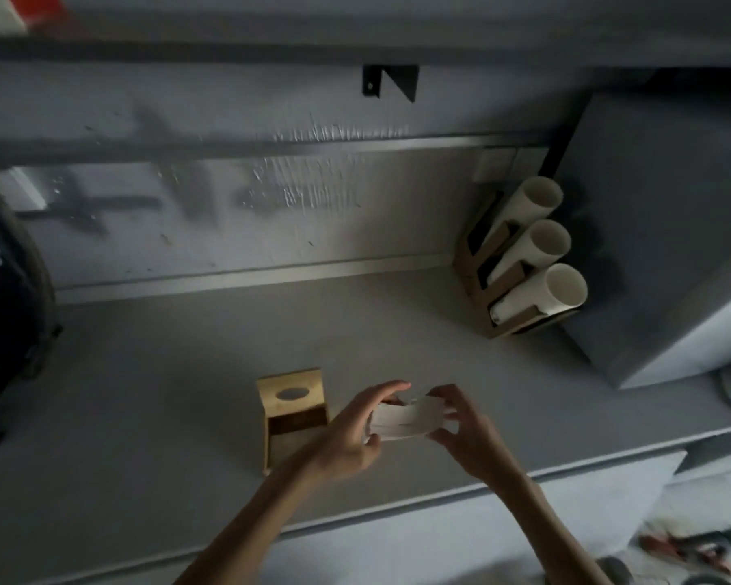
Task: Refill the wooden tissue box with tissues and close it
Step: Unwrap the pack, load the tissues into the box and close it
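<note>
So this is the loading step, not the closing one. Both hands are on the tissues (406,420), a white stack held just above the counter (186,394): left hand (351,432) wraps one end with fingers curled over the top and thumb under, right hand (461,428) pinches the other end. The box (293,415) sits on the counter right beside the left hand, open, with the oval-slot panel facing up (can't tell if anything's inside, too dark). Next move, I'd guess: swing the stack left, line it up with the opening, and keep it squeezed so it slides in without fanning out.
</note>
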The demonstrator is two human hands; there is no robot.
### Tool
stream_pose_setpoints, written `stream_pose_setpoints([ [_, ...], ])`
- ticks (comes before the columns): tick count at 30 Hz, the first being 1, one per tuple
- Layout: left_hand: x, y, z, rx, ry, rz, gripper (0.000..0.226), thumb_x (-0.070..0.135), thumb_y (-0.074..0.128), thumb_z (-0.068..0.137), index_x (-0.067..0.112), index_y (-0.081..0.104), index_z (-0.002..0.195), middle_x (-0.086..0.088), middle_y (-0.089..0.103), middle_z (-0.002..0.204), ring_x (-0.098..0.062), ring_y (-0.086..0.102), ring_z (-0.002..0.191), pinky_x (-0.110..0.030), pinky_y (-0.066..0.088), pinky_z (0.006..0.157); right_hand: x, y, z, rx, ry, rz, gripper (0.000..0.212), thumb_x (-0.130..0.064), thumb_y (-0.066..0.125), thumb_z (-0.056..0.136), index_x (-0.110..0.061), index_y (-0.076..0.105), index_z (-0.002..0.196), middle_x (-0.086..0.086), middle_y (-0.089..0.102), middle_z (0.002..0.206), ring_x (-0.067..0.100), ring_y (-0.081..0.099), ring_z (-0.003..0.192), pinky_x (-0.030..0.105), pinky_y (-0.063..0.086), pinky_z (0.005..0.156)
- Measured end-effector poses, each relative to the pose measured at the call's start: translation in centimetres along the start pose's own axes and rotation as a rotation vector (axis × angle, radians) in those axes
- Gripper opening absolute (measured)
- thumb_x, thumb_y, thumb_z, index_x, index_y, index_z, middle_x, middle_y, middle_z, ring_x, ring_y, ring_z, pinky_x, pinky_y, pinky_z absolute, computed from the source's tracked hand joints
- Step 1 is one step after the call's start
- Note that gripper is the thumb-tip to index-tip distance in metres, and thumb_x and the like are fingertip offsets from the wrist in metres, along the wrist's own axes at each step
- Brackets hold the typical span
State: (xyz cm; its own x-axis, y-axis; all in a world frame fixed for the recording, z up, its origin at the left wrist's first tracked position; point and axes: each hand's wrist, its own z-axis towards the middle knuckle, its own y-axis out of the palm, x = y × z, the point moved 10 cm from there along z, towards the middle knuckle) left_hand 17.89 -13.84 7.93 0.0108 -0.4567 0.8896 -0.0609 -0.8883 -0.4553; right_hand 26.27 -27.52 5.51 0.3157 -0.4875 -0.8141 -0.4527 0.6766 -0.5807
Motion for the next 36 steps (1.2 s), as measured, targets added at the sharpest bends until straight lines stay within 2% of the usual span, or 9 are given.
stream_pose_setpoints([
  [6,-10.9,8.1,2.7,0.021,-0.183,0.098,0.093,-0.014,0.047,0.068,0.046,0.031,0.136,-0.002,0.047,0.124,-0.014,0.045,0.121,-0.031,0.042,0.104,10.7,5.3,-0.7,-0.080,0.130,-0.074,0.042,-0.010,0.067,0.069,-0.028,0.051,0.103,-0.004,0.060,0.101,0.016,0.061,0.091,0.041,0.054,0.077],
  [11,-14.5,10.2,2.1,0.012,-0.325,0.178,0.090,-0.015,0.036,0.067,0.031,0.027,0.144,-0.006,0.030,0.140,-0.020,0.026,0.133,-0.037,0.025,0.116,13.6,9.0,-0.6,-0.142,0.154,-0.131,0.040,-0.008,0.064,0.076,-0.018,0.047,0.111,0.004,0.057,0.107,0.028,0.058,0.095,0.041,0.050,0.074],
  [16,-15.4,11.5,2.4,-0.050,-0.329,0.327,0.074,0.004,0.051,0.085,0.019,0.015,0.147,-0.008,0.019,0.148,-0.025,0.019,0.137,-0.037,0.024,0.115,13.9,9.1,-1.0,-0.111,0.168,-0.139,0.059,-0.004,0.066,0.076,-0.029,0.035,0.119,0.007,0.052,0.120,0.032,0.056,0.106,0.040,0.050,0.080],
  [19,-15.4,11.3,2.7,0.020,-0.291,0.378,0.063,0.010,0.057,0.087,0.019,0.028,0.142,-0.007,0.031,0.147,-0.023,0.030,0.135,-0.033,0.030,0.112,12.9,8.9,-0.8,-0.131,0.078,-0.360,0.099,-0.015,0.074,0.076,-0.024,0.009,0.150,0.009,0.013,0.159,0.029,0.017,0.144,0.041,0.027,0.113],
  [21,-15.4,11.4,3.0,0.047,-0.257,0.436,0.066,0.010,0.060,0.087,0.022,0.028,0.143,-0.003,0.031,0.151,-0.021,0.028,0.139,-0.032,0.026,0.115,11.4,10.2,-0.2,-0.210,-0.055,-0.573,0.116,-0.030,0.077,0.073,-0.021,-0.008,0.152,0.007,-0.010,0.160,0.029,-0.009,0.147,0.045,0.004,0.119],
  [24,-15.8,11.9,3.3,0.034,-0.232,0.545,0.075,0.014,0.064,0.085,0.015,0.023,0.148,-0.006,0.033,0.151,-0.023,0.031,0.140,-0.031,0.023,0.116,10.7,13.1,0.6,-0.351,-0.217,-0.863,0.118,-0.046,0.082,0.061,-0.013,0.016,0.152,0.010,0.025,0.158,0.035,0.015,0.147,0.055,0.005,0.117],
  [26,-16.2,11.6,3.4,0.025,-0.251,0.591,0.072,0.015,0.068,0.082,0.011,0.033,0.144,-0.010,0.041,0.144,-0.027,0.039,0.133,-0.034,0.029,0.112,11.3,14.0,1.4,-0.390,-0.253,-0.984,0.092,-0.041,0.081,0.063,-0.014,0.041,0.142,0.005,0.057,0.136,0.031,0.042,0.135,0.055,0.004,0.117],
  [29,-16.7,11.3,3.3,0.008,-0.258,0.635,0.058,0.013,0.067,0.078,0.014,0.045,0.132,-0.009,0.049,0.132,-0.029,0.047,0.123,-0.037,0.039,0.103,12.9,12.9,2.1,-0.432,-0.144,-0.954,0.049,-0.022,0.064,0.083,-0.021,0.047,0.129,0.004,0.057,0.126,0.027,0.046,0.126,0.049,-0.001,0.119],
  [36,-16.6,11.5,4.1,0.001,-0.302,0.668,0.047,0.007,0.062,0.078,0.012,0.048,0.123,-0.009,0.051,0.129,-0.029,0.048,0.120,-0.037,0.042,0.101,13.4,11.0,1.9,-0.415,-0.035,-0.672,0.052,-0.019,0.070,0.081,-0.023,0.050,0.128,-0.001,0.059,0.127,0.022,0.053,0.120,0.034,0.041,0.100],
])
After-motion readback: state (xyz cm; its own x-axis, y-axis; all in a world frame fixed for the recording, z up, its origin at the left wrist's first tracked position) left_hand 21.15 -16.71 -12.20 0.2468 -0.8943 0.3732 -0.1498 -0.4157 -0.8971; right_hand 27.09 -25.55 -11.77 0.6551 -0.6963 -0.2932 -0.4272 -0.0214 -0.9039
